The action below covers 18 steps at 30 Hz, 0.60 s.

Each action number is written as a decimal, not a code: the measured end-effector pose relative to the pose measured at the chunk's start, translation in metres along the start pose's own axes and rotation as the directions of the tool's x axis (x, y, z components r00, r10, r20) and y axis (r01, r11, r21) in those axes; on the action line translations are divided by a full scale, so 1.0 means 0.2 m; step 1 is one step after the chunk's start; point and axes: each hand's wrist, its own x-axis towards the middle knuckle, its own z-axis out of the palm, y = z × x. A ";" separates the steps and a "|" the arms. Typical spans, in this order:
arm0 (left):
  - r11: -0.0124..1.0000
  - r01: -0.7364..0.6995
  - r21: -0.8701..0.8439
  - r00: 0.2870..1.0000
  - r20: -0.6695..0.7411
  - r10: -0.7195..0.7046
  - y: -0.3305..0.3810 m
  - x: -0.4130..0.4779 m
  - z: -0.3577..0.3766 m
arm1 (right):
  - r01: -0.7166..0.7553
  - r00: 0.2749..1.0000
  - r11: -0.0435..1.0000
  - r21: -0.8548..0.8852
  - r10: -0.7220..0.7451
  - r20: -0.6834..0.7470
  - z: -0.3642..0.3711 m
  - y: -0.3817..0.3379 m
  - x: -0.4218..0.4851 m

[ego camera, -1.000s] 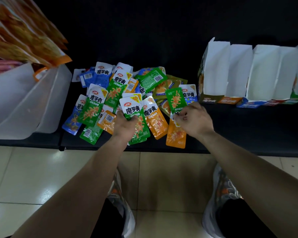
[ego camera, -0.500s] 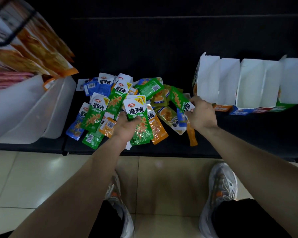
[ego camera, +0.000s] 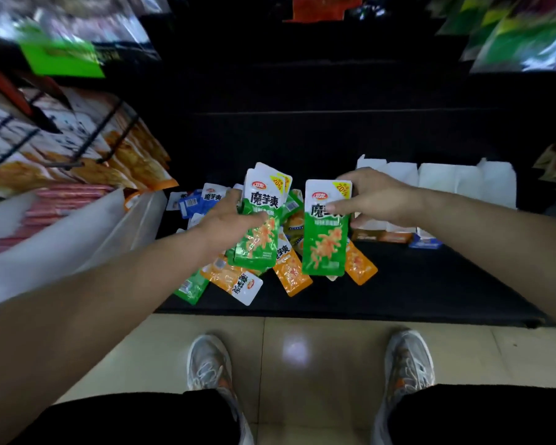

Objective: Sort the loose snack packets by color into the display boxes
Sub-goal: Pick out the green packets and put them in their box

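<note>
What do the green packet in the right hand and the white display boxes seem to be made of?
Green packet: probably glossy plastic film, since it shines and wrinkles. Display boxes: likely matte cardboard, with flat white panels and folded edges.

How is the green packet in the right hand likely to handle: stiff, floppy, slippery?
Probably light: the right hand pinches the green packet only near its top. Likely semi-stiff, since it hangs flat without drooping. Its glossy film looks slippery, so it may slide.
</note>
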 end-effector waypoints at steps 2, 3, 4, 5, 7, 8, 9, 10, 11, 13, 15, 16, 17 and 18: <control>0.992 -0.041 -0.115 0.995 0.081 0.051 0.05 -0.10 0.00 | 0.031 0.999 0.998 0.054 -0.033 0.036 0.03 -0.08 -0.07; 0.984 -0.042 -0.174 0.990 0.125 0.064 0.08 -0.14 0.01 | 0.049 0.999 0.995 0.090 -0.051 0.014 0.07 -0.10 -0.09; 0.974 -0.026 -0.225 0.987 0.151 0.062 0.10 -0.15 0.03 | 0.072 0.997 0.987 0.144 -0.069 -0.026 0.10 -0.12 -0.10; 0.965 -0.023 -0.263 0.985 0.159 0.066 0.14 -0.17 0.05 | 0.099 0.993 0.971 0.218 -0.083 -0.083 0.14 -0.13 -0.11; 0.943 0.001 -0.333 0.988 0.148 0.051 0.23 -0.18 0.07 | 0.160 0.975 0.911 0.379 -0.087 -0.203 0.18 -0.17 -0.13; 0.930 -0.008 -0.368 0.989 0.135 0.061 0.25 -0.18 0.07 | 0.190 0.963 0.885 0.425 -0.083 -0.258 0.17 -0.19 -0.12; 0.914 -0.023 -0.404 0.989 0.123 0.079 0.27 -0.17 0.07 | 0.217 0.950 0.874 0.436 -0.086 -0.302 0.16 -0.22 -0.11; 0.898 -0.037 -0.439 0.990 0.105 0.092 0.28 -0.17 0.07 | 0.239 0.939 0.870 0.431 -0.094 -0.330 0.14 -0.24 -0.09; 0.888 -0.047 -0.457 0.992 0.082 0.094 0.27 -0.17 0.06 | 0.252 0.935 0.870 0.425 -0.105 -0.339 0.13 -0.25 -0.09; 0.888 -0.071 -0.455 0.995 0.034 0.097 0.27 -0.15 0.04 | 0.234 0.955 0.878 0.417 -0.127 -0.269 0.13 -0.26 -0.08; 0.889 -0.136 -0.436 0.988 0.005 0.153 0.29 -0.17 0.03 | 0.228 0.970 0.882 0.412 -0.169 -0.174 0.17 -0.24 -0.08; 0.894 -0.161 -0.418 0.985 -0.012 0.172 0.30 -0.18 0.04 | 0.230 0.970 0.881 0.413 -0.173 -0.170 0.18 -0.23 -0.07; 0.897 -0.162 -0.412 0.986 -0.021 0.168 0.30 -0.19 0.04 | 0.230 0.969 0.881 0.414 -0.168 -0.182 0.19 -0.22 -0.07; 0.879 -0.149 -0.452 0.987 -0.017 0.159 0.30 -0.19 0.05 | 0.229 0.967 0.882 0.412 -0.156 -0.202 0.19 -0.21 -0.05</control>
